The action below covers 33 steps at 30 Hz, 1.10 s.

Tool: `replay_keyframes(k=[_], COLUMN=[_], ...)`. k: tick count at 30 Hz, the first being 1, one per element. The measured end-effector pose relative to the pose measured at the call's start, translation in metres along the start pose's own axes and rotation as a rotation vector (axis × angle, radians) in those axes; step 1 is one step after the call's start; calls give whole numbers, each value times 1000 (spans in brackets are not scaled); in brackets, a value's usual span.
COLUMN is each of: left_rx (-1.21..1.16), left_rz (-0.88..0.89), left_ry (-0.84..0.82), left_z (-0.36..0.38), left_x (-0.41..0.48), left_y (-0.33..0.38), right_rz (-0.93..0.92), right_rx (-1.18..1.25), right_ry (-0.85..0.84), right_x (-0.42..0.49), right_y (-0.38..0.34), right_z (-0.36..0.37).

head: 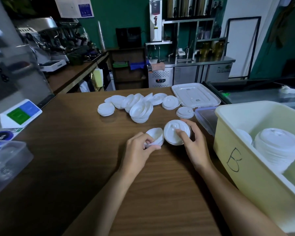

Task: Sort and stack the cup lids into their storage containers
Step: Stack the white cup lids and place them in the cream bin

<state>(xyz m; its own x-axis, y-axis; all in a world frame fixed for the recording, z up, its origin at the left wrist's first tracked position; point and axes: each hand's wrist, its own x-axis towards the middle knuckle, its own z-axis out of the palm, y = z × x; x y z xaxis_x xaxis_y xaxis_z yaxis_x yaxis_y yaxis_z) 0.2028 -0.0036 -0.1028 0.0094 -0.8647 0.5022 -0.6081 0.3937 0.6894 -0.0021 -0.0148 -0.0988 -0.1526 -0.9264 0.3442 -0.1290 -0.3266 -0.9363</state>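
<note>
At the left edge of the frame sits a clear plastic box point(5, 160), and above it a white card with a green and a blue square point(21, 113), both on the brown wooden table point(75, 167).

In the upper middle, white cup lids point(140, 109) lie in loose, toppled heaps, well apart from the hands and nothing between. Below them the left hand point(140, 149) pinches a small nested stack of lids point(156, 136) between thumb and curled fingers. That stack is tipped on edge, just touching its neighbour.

The right hand point(194, 143) holds a thicker lid stack point(176, 132), thumb across its top face and fingers curled round the far rim. Its stack axis is tilted, so the sip-hole face looks up and toward the camera.

Above this hand rests a short, flat lid pile point(185, 112), top up. Further right lie a white rectangular container cover point(194, 97) and a clear cover with a blue rim point(205, 118), the latter wedged beside the pale yellow bin marked B point(245, 159).

Inside the bin at the right edge lies a tall lid column point(278, 147) — on its side, tops facing upper left.
</note>
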Motion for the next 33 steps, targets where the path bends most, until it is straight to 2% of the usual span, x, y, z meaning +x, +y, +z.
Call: replay_keyframes(k=[6, 13, 16, 22, 27, 33], left_rx=[-77, -439, -513, -553, -472, -504], left_rz=[-59, -184, -185, -156, -113, -148], left_ry=[135, 156, 96, -49, -61, -44], left_z=[-18, -25, -23, -10, -13, -11], left_x=[-6, -2, -2, -7, -6, -5], left_y=[2, 4, 8, 18, 17, 20], right_rz=[-25, -76, -86, -78, -27, 25], right_rx=[6, -20, -33, 13, 101, 142], right_ry=[-14, -92, -116, -178, -234, -256], right_x=[1, -2, -3, -2, -3, -4], right_y=[3, 1, 1, 2, 0, -5], right_z=[2, 4, 5, 7, 8, 9])
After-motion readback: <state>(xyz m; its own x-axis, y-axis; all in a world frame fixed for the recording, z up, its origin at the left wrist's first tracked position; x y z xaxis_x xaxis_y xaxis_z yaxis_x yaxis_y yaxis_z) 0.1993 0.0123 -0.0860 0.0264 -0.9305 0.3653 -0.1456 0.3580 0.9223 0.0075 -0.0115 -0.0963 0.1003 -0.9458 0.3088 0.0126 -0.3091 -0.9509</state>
